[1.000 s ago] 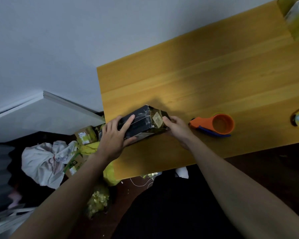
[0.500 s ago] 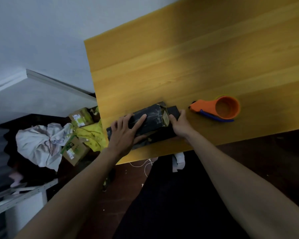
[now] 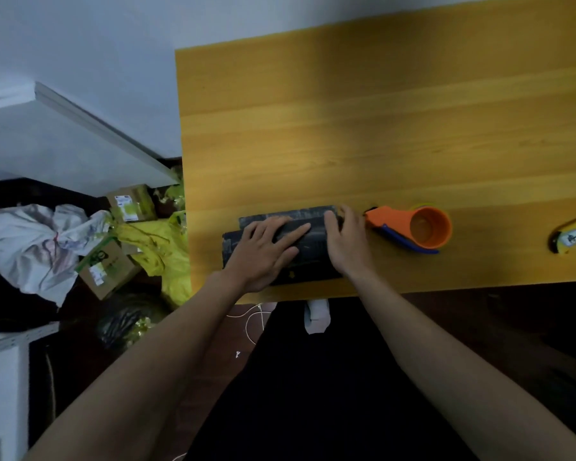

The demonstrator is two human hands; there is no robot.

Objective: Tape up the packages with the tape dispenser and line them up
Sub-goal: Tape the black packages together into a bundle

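White wall (image 3: 113, 44) stands behind a yellow wooden table (image 3: 379, 128). Near the table's front edge lies a dark package (image 3: 310, 247). The left hand (image 3: 263, 251) lies flat on top of it, fingers straight and spread. The right hand (image 3: 346, 241) holds the package's right end with bent fingers. Just beside that hand sits an orange tape dispenser (image 3: 413, 227). Cardboard boxes (image 3: 110, 267) and a yellow bag (image 3: 167, 254) lie on the floor to the left.

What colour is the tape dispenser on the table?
Orange, with a blue handle; the tape dispenser shows in the head view.
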